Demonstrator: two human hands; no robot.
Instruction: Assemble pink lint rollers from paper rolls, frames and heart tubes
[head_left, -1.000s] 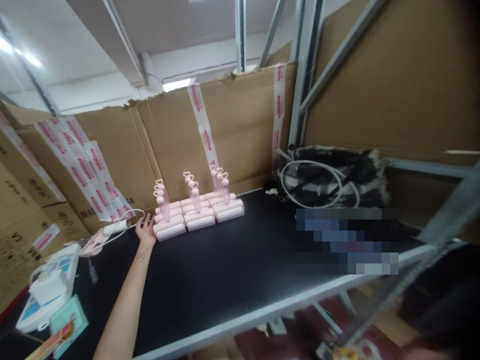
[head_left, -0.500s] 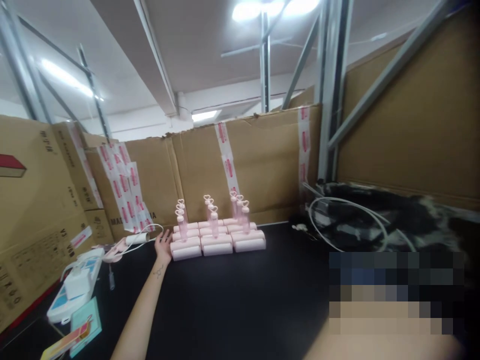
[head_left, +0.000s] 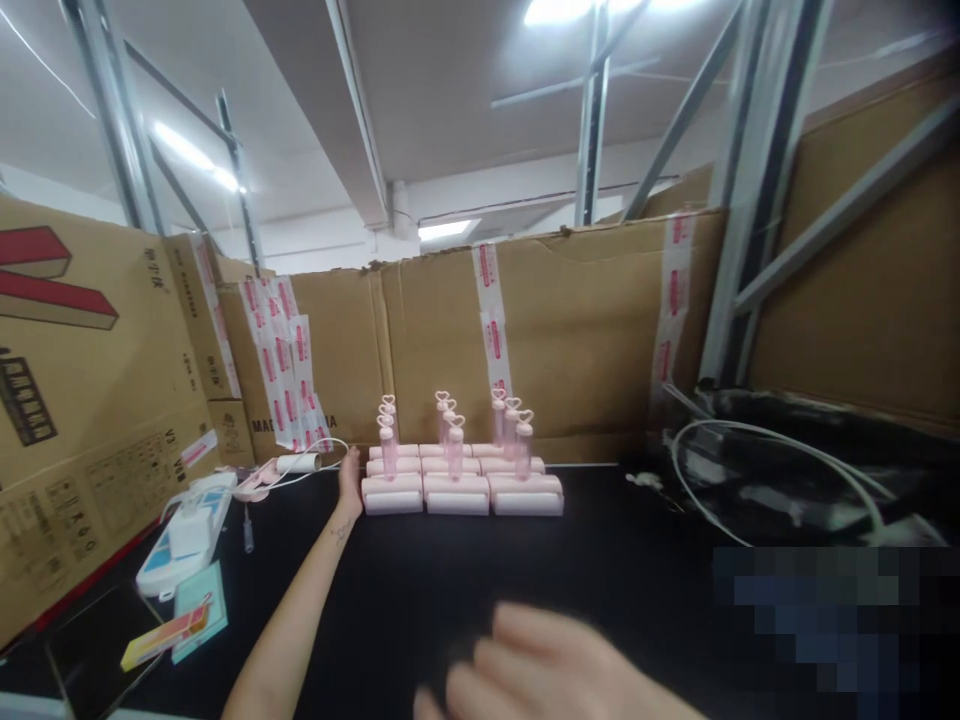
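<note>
Head view: left hand [head_left: 349,482] flat against the pink block set [head_left: 461,478] at the back of the black desk [head_left: 600,540].
Light, rigid plastic, I'd judge; grip the low bases, not the slim heart-topped tubes [head_left: 449,432]. Right hand [head_left: 547,665] blurred, fingers spread, holding nothing.

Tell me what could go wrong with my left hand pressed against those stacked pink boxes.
The left hand rests against the end of the pink boxes; a shove might topple the upright heart-topped bottles on them. The white cable loops just behind that hand and could snag. The right hand is blurred.
</note>
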